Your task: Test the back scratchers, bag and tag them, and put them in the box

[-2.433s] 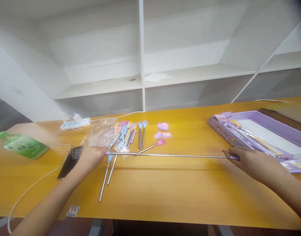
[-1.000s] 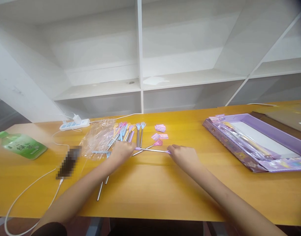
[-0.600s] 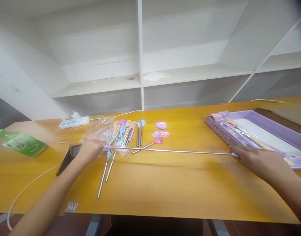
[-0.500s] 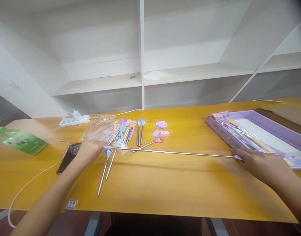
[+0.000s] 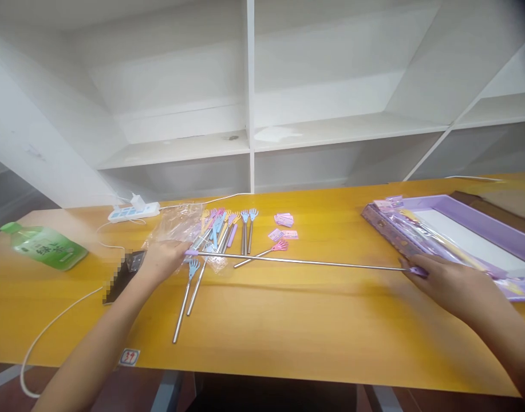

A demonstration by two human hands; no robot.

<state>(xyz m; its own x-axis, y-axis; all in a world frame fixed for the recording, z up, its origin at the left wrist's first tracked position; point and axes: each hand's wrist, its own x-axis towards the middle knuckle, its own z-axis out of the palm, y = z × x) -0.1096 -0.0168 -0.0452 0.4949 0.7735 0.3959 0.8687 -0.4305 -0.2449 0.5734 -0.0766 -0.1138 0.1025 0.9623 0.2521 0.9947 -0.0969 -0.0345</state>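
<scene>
Stretching above the surface (image 5: 288,332), roughly parallel to its near edge, a purple-ended metal rod (image 5: 331,263) has the left grip (image 5: 164,260) and right grip (image 5: 453,286) closed on its ends. By the near edge, a sticker (image 5: 129,357) seems to read 39; toward the left edge, the green bottle's (image 5: 51,249) large characters blur. White shelving (image 5: 250,86) backs the far edge.

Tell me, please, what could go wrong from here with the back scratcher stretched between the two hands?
The left hand and right hand grip opposite ends of the extended back scratcher; a hard pull might strain or bend its thin metal shaft. It passes in front of the pink back scratcher, so lowering it could knock that one. The right hand overlaps the purple tray in view, so it might bump it; the gap is unclear.
</scene>
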